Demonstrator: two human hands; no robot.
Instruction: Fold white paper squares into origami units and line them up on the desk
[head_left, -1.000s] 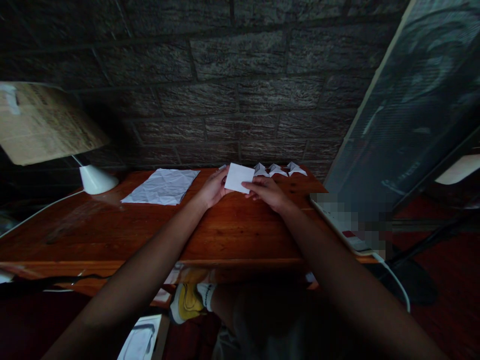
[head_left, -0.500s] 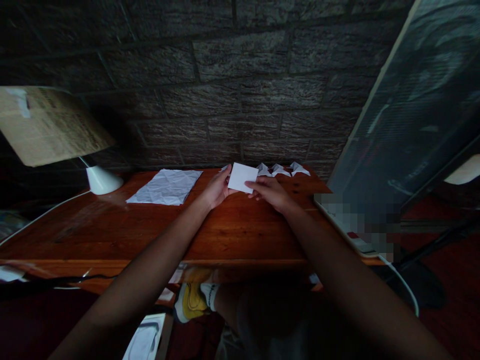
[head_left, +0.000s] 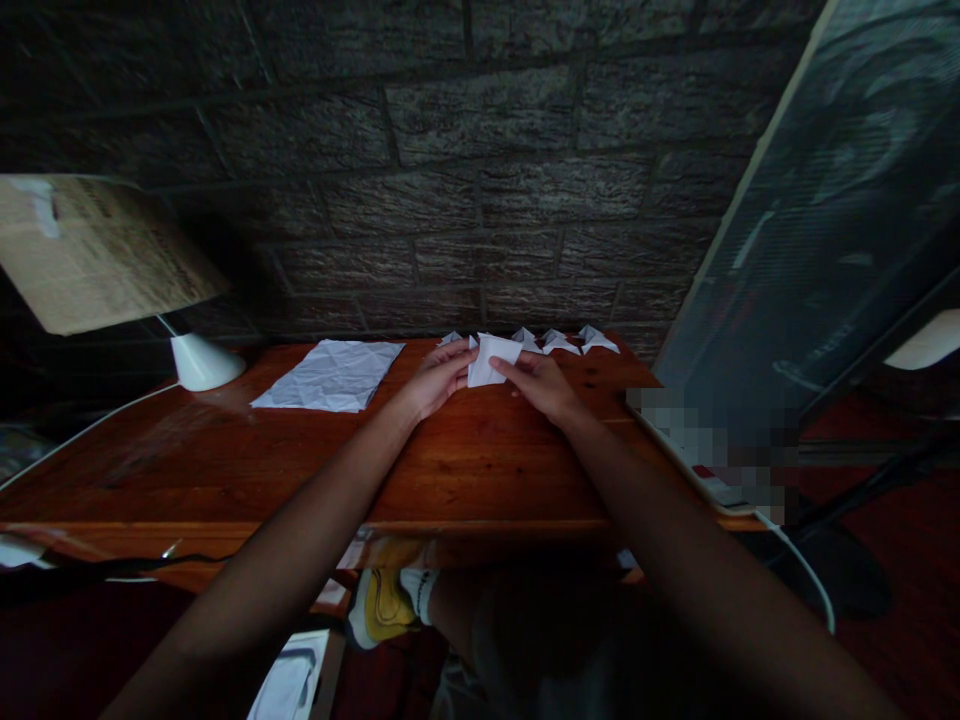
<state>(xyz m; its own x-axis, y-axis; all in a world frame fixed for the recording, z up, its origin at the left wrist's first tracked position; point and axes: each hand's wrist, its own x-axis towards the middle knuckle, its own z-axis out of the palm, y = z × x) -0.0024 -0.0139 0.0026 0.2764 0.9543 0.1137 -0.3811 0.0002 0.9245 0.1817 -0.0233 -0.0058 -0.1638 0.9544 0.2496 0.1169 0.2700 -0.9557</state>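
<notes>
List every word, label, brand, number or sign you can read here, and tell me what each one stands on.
No text can be read for certain.
White sock: dark lettering, too small to read.
Lampshade: faint printing, too blurred to read.
Chalkboard: pale marks, illegible.
Object at the table's right end: pixelated, nothing readable.
Held white paper: no writing visible.

A small folded white paper (head_left: 491, 352), its layers parted along the left side, sits between left hand (head_left: 441, 380) and right hand (head_left: 541, 382) above the far table (head_left: 480, 455).
</notes>
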